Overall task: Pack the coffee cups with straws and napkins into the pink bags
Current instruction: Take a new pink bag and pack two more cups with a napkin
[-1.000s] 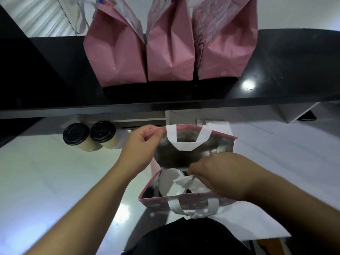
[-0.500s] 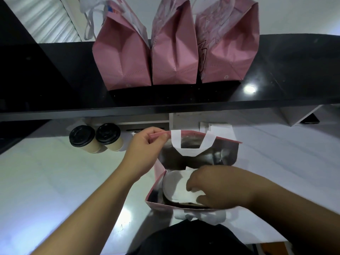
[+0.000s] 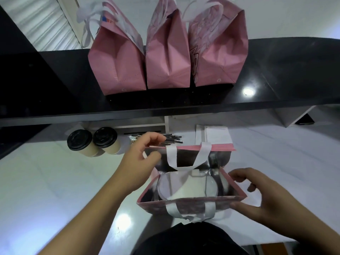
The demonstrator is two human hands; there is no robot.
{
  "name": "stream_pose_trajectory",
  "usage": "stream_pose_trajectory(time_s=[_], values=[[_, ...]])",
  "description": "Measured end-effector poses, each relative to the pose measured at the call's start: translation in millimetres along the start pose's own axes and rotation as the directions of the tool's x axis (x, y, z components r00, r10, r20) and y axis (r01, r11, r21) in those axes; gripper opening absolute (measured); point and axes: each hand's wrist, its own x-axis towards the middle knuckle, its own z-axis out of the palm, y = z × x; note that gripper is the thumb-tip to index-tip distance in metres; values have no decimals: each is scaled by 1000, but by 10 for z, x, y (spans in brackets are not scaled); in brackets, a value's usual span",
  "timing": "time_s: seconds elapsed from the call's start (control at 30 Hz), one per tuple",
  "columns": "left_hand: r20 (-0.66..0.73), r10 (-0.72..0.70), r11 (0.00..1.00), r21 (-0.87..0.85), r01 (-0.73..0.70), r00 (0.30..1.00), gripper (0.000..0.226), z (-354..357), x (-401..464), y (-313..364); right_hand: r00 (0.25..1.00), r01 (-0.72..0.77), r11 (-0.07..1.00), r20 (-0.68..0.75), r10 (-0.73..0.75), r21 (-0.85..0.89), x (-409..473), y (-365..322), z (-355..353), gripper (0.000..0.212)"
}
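Open pink bag [image 3: 191, 205] on the white surface [image 3: 46, 181] with napkin [image 3: 187, 188] over the cup inside, left hand [image 3: 136, 162] fingers pinching its far-left rim, right hand [image 3: 265, 196] fingers loosely spread at its right corner, thumb touching the near edge.

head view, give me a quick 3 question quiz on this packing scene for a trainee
1. How many closed pink bags stand on the black shelf?
2. True or false: the two lidded coffee cups stand right of the open bag.
3. Which hand is at the open bag's far rim: A) left hand B) right hand?

Key: 1. three; 2. false, they stand left of it; 3. A
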Motion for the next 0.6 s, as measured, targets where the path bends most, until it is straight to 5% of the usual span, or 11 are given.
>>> stream_pose_trajectory(time_s=[0.13, 0.2, 0.27, 0.37, 0.6], values=[[-218, -20, 999, 28, 27, 976, 40, -97, -202, -45, 1000, -1, 1000, 13, 1, 30, 82, 24, 146, 44], [-276, -15, 996, -93, -11, 961, 31, -205, -357, -118, 1000, 1, 999, -2, -1, 36, 126, 30, 180, 42], [-81, -18, 975, -221, 0, 997, 27, -301, -547, -235, 1000, 1, 997, 1, -1, 74, 139, 49, 207, 43], [263, -52, 998, -20, 60, 963, 48, -293, -794, -364, 1000, -3, 989, 5, 2, 145, 158, 90, 243, 47], [167, -73, 996, -42, 81, 983, 43, -62, -728, -313, 999, -30, 949, -29, 41, 314, 253, 162, 351, 26]])
